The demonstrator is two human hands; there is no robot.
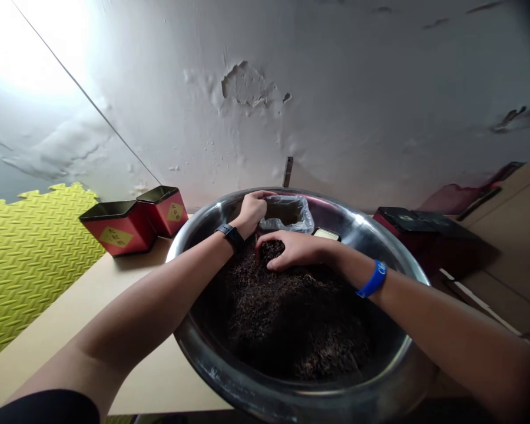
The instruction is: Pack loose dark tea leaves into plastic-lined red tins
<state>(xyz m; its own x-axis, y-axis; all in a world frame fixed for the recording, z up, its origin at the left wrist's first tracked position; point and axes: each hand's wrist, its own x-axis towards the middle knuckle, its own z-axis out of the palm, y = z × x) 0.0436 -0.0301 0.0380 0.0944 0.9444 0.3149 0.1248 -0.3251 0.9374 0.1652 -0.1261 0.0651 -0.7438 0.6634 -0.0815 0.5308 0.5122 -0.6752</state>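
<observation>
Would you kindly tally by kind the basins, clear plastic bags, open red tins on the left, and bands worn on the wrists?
Metal basin: 1
Clear plastic bag: 1
Open red tins: 2
Black wristband: 1
Blue wristband: 1
Total: 6

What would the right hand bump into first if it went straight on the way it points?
Probably the left wrist, by the black watch, though depth is unclear; the right hand might pass underneath, through the dark leaves.
</observation>
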